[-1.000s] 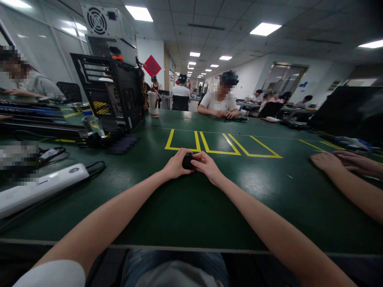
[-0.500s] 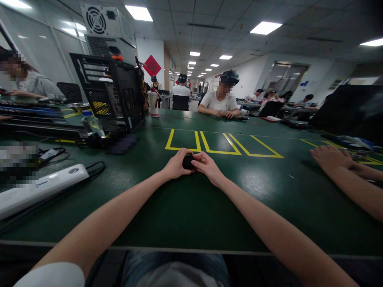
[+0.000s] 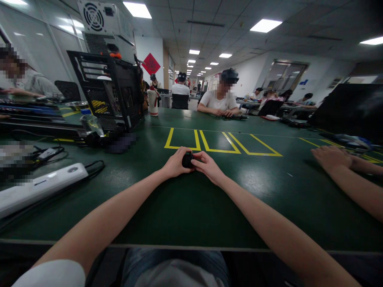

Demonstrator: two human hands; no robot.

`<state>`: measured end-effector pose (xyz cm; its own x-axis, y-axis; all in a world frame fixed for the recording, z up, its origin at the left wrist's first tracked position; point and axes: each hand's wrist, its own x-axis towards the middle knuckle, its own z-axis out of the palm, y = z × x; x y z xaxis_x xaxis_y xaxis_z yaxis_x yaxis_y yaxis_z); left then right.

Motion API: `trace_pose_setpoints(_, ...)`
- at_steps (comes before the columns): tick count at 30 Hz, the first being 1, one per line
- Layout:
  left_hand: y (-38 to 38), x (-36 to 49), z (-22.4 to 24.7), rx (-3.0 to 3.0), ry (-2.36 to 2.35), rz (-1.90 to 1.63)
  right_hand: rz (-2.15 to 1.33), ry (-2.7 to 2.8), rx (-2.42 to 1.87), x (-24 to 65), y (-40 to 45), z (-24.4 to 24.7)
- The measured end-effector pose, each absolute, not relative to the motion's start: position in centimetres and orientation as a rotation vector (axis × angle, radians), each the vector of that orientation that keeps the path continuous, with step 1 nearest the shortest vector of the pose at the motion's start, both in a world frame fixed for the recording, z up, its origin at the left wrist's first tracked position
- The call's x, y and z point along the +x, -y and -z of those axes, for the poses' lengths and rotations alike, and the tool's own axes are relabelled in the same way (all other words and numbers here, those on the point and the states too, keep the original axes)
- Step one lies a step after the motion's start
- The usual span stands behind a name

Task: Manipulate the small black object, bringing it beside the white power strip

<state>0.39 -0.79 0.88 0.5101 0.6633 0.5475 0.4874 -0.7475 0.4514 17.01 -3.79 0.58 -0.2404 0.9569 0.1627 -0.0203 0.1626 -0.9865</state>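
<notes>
A small black rounded object (image 3: 187,160) is held between my two hands just above or on the green table; its kind is too small and dark to make out. My left hand (image 3: 176,163) curls around its left side, with the thumb below and the fingers over the top. On its right side, the fingertips of my right hand (image 3: 206,165) pinch against it. Parts of the object are hidden behind the fingers of both hands.
Yellow tape outlines (image 3: 217,151) mark the table beyond my hands. At left lie a white power strip (image 3: 60,177) and an open black computer case (image 3: 119,95). A white cup (image 3: 153,103) stands behind. Another person's hands (image 3: 332,157) rest at right; someone sits opposite.
The view has shifted very slightly. Both hands stay around the black object, which appears turned a little between the fingers.
</notes>
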Motion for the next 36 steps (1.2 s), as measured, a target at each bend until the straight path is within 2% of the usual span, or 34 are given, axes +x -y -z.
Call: trace_pose_setpoints(36,0.82,0.29,-0.84,2.503,-0.978,-1.069,-1.273,1.522,-0.932,17.14,3.48,-0.86)
